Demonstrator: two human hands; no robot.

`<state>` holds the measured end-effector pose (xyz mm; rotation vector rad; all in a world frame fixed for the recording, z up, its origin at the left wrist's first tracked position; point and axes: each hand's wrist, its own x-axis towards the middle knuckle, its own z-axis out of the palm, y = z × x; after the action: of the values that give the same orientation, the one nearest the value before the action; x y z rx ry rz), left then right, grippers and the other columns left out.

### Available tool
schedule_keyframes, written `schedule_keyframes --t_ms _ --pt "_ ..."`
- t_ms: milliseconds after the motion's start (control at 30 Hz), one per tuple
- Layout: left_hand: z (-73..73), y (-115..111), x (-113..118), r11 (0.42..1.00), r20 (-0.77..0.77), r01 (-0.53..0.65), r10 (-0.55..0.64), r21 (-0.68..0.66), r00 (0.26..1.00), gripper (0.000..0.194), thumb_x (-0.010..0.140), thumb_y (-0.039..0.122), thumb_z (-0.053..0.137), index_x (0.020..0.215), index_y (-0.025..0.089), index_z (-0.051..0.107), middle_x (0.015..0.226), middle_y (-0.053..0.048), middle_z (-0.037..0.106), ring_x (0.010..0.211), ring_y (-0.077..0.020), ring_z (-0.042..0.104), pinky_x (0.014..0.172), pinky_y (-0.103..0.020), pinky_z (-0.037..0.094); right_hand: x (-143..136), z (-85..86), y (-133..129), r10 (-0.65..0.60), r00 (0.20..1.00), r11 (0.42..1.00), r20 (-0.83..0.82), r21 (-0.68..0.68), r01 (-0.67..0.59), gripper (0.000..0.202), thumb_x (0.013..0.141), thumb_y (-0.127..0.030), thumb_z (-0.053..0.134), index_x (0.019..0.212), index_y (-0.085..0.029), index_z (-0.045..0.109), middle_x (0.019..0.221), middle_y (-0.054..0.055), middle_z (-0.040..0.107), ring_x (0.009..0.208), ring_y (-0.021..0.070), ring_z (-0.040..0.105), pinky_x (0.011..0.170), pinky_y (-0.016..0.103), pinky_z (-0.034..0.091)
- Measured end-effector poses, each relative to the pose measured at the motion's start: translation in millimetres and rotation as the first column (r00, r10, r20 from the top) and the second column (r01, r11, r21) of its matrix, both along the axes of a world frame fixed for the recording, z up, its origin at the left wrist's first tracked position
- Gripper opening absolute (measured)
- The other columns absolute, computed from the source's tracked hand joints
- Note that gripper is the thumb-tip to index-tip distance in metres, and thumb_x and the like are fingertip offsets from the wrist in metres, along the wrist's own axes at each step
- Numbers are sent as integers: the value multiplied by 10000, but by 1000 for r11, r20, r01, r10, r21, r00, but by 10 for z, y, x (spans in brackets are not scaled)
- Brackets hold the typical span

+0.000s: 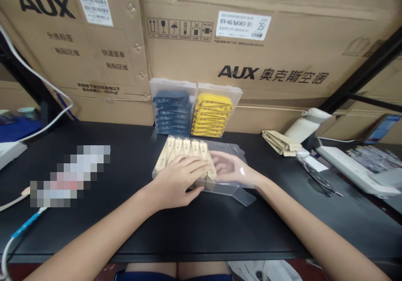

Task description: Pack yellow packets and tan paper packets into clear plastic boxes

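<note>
A clear plastic box [226, 188] lies on its side on the black table, its flaps open at the right end. Several beige packets [178, 146] stand in a row in its left part. My left hand [179, 178] rests over the box and the packets, fingers spread. Inside the box's open right end is my right hand [228, 168], its fingers against the rightmost packet, partly seen through the plastic. Behind stand two clear boxes, one with blue packets [173, 113], one with yellow packets [213, 114].
Beige packets [279, 143] lie at the right beside a white bottle [307, 125] and glasses [317, 178]. A white device [354, 170] sits farther right. A blurred-out object [70, 176] and cables are at the left. Large cardboard boxes [188, 59] stand behind.
</note>
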<state>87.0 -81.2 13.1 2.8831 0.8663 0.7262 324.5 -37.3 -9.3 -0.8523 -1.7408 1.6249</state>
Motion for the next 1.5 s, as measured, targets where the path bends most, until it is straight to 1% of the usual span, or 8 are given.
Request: schedule_keyframes --t_ms 133,833,1000,1100,1267,1400,1467,1500 --pt "9 9 4 999 -50 8 -6 39 999 435 842 248 509 1273 204 480 1280 -84 558 1235 -240 442 1008 -409 348 -20 -2 -19 -7 997 999 74 50 3 857 607 -175 797 1360 -216 390 873 11 638 800 149 639 779 316 530" --pt "-23 22 62 999 -13 16 -15 30 1000 409 867 264 487 1268 185 477 1291 -77 567 1238 -208 464 1046 -382 334 -11 4 3 48 998 999 42 -9 -48 865 617 -154 785 1372 -195 365 890 31 659 831 157 650 774 298 521" --pt "-9 13 71 1000 -37 4 -4 17 999 417 875 266 476 1282 176 465 1292 -73 564 1243 -212 452 1050 -383 324 160 43 88 191 978 980 83 -79 -185 726 672 -175 757 1325 -172 439 957 75 684 885 176 660 811 321 515" --pt "-10 8 70 1000 -42 1 -1 9 999 433 873 268 483 1293 165 454 1300 -69 558 1246 -207 445 1053 -372 319 339 91 134 185 975 974 122 -153 -166 579 705 -205 736 1241 -140 526 1021 112 683 926 192 661 859 353 507" --pt "-22 14 58 1000 -17 2 -2 -4 1000 432 869 269 486 1290 182 453 1294 -62 565 1239 -203 454 1044 -369 328 649 129 237 56 979 984 197 -179 -20 440 699 -247 743 1102 -120 620 951 110 708 861 193 679 836 344 518" --pt "-28 29 32 1000 2 -12 12 -14 1000 438 855 263 499 1286 197 455 1284 -61 574 1224 -205 473 1036 -376 338 912 123 370 -226 946 966 231 -74 248 378 709 -316 722 1027 -127 645 891 107 713 824 189 680 833 342 519" --pt "-31 35 15 999 3 -27 27 -21 1000 443 851 267 505 1286 201 456 1285 -54 574 1222 -204 475 1046 -382 324 1079 124 432 -432 870 902 238 105 419 337 703 -319 707 979 -137 644 887 108 703 813 205 676 819 371 522" --pt "-32 37 7 999 2 -35 35 -25 999 443 850 270 506 1285 202 456 1288 -51 573 1225 -203 472 1055 -385 311 1174 125 456 -579 785 812 221 245 530 291 696 -315 694 923 -139 642 864 106 695 800 219 672 801 391 524"
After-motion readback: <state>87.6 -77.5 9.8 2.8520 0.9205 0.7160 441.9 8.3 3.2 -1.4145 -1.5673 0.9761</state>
